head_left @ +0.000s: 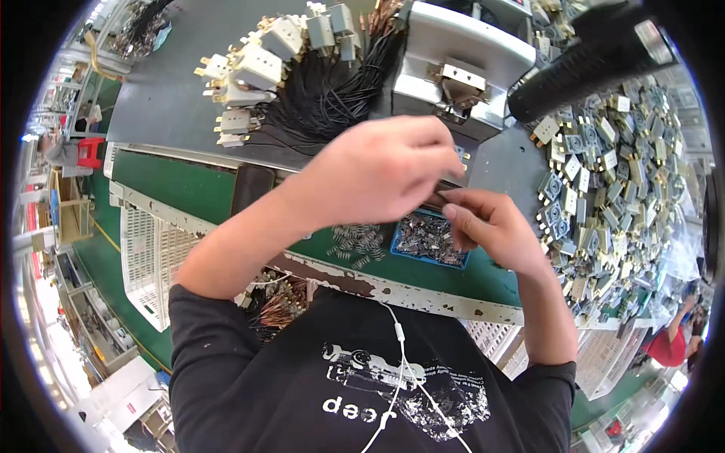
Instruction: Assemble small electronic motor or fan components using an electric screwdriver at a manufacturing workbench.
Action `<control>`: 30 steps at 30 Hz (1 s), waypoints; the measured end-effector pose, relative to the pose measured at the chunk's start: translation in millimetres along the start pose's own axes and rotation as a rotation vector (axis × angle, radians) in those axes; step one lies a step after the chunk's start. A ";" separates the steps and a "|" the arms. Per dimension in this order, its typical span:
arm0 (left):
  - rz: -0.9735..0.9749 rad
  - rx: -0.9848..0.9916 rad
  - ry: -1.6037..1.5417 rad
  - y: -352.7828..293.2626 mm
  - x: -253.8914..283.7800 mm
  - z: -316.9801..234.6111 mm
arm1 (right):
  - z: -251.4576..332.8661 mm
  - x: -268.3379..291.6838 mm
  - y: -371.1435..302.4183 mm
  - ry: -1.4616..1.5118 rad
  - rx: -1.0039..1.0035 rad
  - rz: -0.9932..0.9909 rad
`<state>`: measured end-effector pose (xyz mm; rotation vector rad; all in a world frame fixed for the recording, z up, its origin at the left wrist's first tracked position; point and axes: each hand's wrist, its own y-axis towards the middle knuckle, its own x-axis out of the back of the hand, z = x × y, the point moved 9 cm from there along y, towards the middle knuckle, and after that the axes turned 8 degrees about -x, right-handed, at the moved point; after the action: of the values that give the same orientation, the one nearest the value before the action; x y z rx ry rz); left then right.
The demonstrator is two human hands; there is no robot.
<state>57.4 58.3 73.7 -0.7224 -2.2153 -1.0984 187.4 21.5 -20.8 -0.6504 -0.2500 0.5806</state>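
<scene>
My left hand (396, 167) reaches across the middle of the bench, above the far side of a blue tray (460, 266) of small metal parts. Its fingers are curled together, slightly blurred, and what they hold, if anything, is hidden. Beside it, my right hand (495, 225) is closed with thumb and forefinger pinched at a small dark piece, too unclear to name. The fingertips of both hands are close together in front of a grey metal machine (424, 53). A loose heap of small coil springs (359, 243) lies left of the tray, partly under my left forearm.
Black cables (325, 98) with white and grey plug blocks (260, 66) lie at the far left. A black tube (585, 72) juts in beside the machine. Grey plug housings (604, 204) are heaped at the right. A white plastic crate (155, 253) stands below the bench's left edge.
</scene>
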 end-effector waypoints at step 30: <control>0.062 0.182 0.106 4.2 -20.8 30.9 | -20.0 -10.2 -25.2 0.330 0.408 -0.183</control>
<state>67.4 81.5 46.0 -0.6349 -2.1545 -0.8709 197.8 -10.6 -20.7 -0.3145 0.1182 0.3258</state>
